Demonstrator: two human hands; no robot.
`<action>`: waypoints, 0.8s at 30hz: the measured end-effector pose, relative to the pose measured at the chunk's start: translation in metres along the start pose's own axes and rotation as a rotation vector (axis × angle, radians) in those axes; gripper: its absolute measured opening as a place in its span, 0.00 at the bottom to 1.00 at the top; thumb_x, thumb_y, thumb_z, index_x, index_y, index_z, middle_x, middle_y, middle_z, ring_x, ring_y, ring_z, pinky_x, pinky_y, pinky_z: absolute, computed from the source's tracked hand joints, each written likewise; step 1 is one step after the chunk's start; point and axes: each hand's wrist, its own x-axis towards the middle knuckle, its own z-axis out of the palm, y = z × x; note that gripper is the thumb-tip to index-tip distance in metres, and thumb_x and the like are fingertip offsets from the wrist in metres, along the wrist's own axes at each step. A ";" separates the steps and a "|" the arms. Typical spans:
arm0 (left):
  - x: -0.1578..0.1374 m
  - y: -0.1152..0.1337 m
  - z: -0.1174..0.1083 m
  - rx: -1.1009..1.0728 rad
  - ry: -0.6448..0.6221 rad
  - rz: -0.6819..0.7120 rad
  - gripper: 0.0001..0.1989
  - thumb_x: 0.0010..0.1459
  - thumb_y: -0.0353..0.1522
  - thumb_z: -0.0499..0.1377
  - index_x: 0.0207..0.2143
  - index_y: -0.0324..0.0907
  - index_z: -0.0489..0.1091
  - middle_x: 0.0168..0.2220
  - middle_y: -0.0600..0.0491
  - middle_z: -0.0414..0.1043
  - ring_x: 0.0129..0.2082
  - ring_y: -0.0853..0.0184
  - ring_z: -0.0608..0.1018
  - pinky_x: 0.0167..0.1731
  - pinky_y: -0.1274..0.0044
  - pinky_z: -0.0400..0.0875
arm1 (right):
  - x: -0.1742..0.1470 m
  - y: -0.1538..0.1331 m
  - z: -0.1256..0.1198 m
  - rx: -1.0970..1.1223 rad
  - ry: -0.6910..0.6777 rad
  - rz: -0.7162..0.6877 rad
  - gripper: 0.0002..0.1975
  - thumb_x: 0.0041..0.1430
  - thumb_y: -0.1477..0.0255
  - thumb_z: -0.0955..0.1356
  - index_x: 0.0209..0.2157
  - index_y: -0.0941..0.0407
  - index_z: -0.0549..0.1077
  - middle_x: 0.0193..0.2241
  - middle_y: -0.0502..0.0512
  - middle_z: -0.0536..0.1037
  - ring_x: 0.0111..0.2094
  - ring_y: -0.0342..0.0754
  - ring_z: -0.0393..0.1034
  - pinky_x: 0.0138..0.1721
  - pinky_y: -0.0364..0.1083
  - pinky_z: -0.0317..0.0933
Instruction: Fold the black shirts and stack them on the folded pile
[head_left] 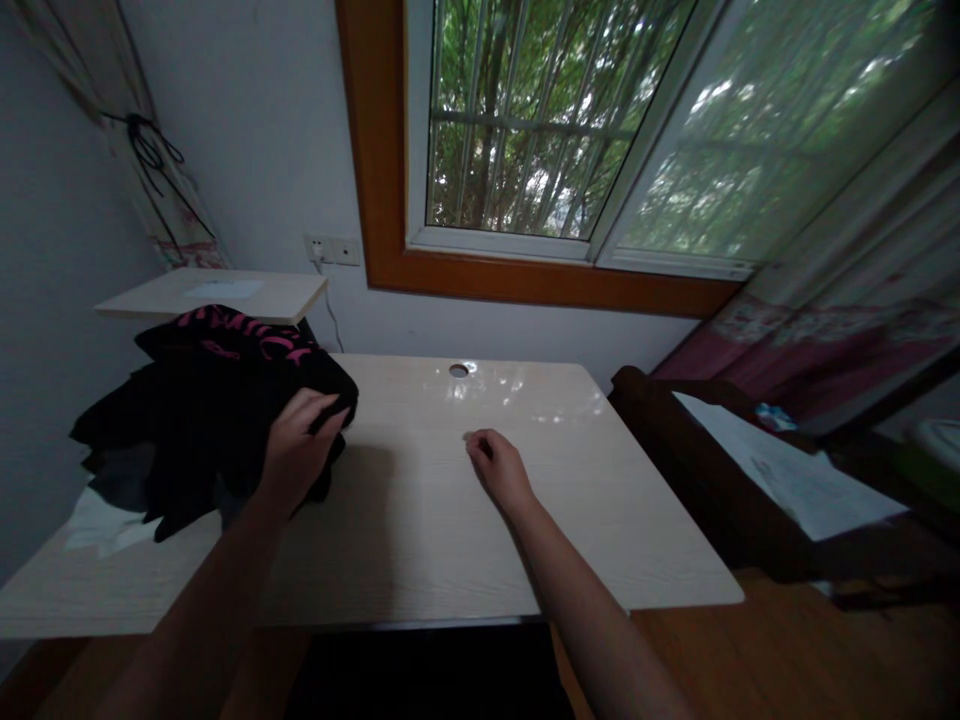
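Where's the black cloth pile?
In the head view, the pink-marked black cloth pile is on the left of the pale wood-grain table, touching the left hand.

Indoors it is dim; daylight comes through the window beyond the desk. Pale glare speckles the desk's far side, a soft shadow darkens its left half, and the curtain right of it looks stretched.
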 end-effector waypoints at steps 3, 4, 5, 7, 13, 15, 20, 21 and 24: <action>-0.006 0.021 0.031 -0.185 -0.150 -0.015 0.10 0.65 0.38 0.57 0.40 0.43 0.75 0.38 0.52 0.72 0.40 0.65 0.75 0.43 0.73 0.71 | -0.001 -0.002 -0.002 0.027 0.015 -0.041 0.12 0.59 0.75 0.64 0.43 0.53 0.74 0.42 0.56 0.78 0.43 0.51 0.73 0.48 0.51 0.66; -0.009 0.027 0.041 -0.240 -0.202 -0.027 0.10 0.65 0.38 0.57 0.39 0.43 0.75 0.38 0.52 0.72 0.40 0.65 0.75 0.42 0.73 0.71 | -0.001 -0.003 -0.003 0.026 0.020 -0.048 0.12 0.58 0.75 0.64 0.43 0.53 0.74 0.41 0.56 0.78 0.43 0.51 0.73 0.47 0.50 0.66; -0.012 0.033 0.051 -0.291 -0.262 -0.039 0.10 0.65 0.39 0.57 0.38 0.43 0.75 0.37 0.52 0.72 0.39 0.65 0.75 0.41 0.73 0.71 | -0.001 -0.004 -0.004 0.021 0.024 -0.051 0.12 0.57 0.76 0.64 0.41 0.53 0.74 0.40 0.55 0.78 0.41 0.51 0.72 0.46 0.50 0.66; -0.016 0.044 0.068 -0.391 -0.385 -0.049 0.11 0.65 0.39 0.57 0.37 0.43 0.75 0.35 0.52 0.71 0.37 0.65 0.74 0.39 0.74 0.71 | -0.001 -0.007 -0.004 0.007 0.034 -0.050 0.10 0.56 0.76 0.64 0.38 0.54 0.74 0.37 0.55 0.77 0.39 0.51 0.72 0.43 0.49 0.66; -0.026 0.064 0.102 -0.557 -0.695 -0.041 0.12 0.64 0.39 0.58 0.36 0.42 0.77 0.36 0.51 0.72 0.39 0.64 0.75 0.42 0.71 0.71 | 0.001 -0.012 -0.008 -0.007 0.077 -0.003 0.08 0.64 0.68 0.63 0.35 0.54 0.72 0.33 0.54 0.76 0.37 0.51 0.71 0.41 0.48 0.64; -0.028 0.066 0.102 -0.600 -0.829 -0.028 0.13 0.64 0.39 0.57 0.45 0.44 0.77 0.41 0.49 0.74 0.41 0.64 0.76 0.44 0.71 0.72 | 0.001 -0.013 -0.010 0.044 0.083 0.031 0.12 0.67 0.64 0.61 0.36 0.53 0.73 0.33 0.54 0.77 0.38 0.51 0.71 0.42 0.48 0.64; -0.027 0.062 0.079 -0.663 -0.960 0.007 0.20 0.67 0.40 0.55 0.58 0.47 0.70 0.51 0.46 0.74 0.46 0.63 0.78 0.50 0.68 0.73 | -0.003 -0.014 -0.013 0.238 0.033 0.092 0.17 0.69 0.59 0.60 0.50 0.53 0.71 0.38 0.53 0.78 0.39 0.50 0.73 0.43 0.48 0.67; -0.025 0.059 0.073 -0.642 -0.900 0.032 0.19 0.67 0.40 0.54 0.57 0.46 0.72 0.50 0.46 0.75 0.48 0.61 0.78 0.52 0.67 0.72 | -0.003 -0.013 -0.012 0.254 0.003 0.087 0.18 0.68 0.59 0.62 0.53 0.53 0.70 0.38 0.53 0.78 0.38 0.49 0.73 0.42 0.48 0.67; -0.016 0.040 0.052 -0.530 -0.633 0.065 0.16 0.68 0.38 0.53 0.52 0.46 0.74 0.46 0.47 0.77 0.50 0.60 0.77 0.54 0.64 0.70 | -0.004 -0.011 -0.007 0.209 -0.114 0.043 0.24 0.61 0.60 0.68 0.56 0.52 0.68 0.36 0.51 0.77 0.35 0.48 0.72 0.39 0.47 0.68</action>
